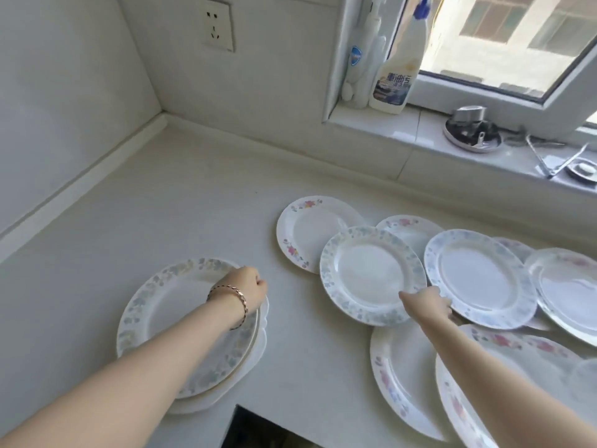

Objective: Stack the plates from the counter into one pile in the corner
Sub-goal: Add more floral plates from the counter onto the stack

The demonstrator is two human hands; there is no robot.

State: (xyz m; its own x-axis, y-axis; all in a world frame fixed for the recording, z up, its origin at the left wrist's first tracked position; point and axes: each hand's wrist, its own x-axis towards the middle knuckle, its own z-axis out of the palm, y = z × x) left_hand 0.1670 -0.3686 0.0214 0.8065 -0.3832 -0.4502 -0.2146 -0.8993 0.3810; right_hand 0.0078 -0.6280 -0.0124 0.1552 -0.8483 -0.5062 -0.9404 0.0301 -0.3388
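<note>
Counter (193, 205), left hand (246, 290) gripping pile (161, 313), right hand (427, 302) fingertips seemingly under plate (371, 273)

Bright daylight comes in through the white-framed glass window (504, 43) at upper right and spreads evenly over the pale off-white counter (193, 205). Soft glare sits on the glossy white floral-rimmed plates (371, 273); shadows are faint. Wide-angle distortion bends the edges of the plain white wall (64, 76), and the whole picture looks slightly soft

Blue-floral plates (371, 273); pink-floral plates (307, 234); white counter (193, 205)
</note>
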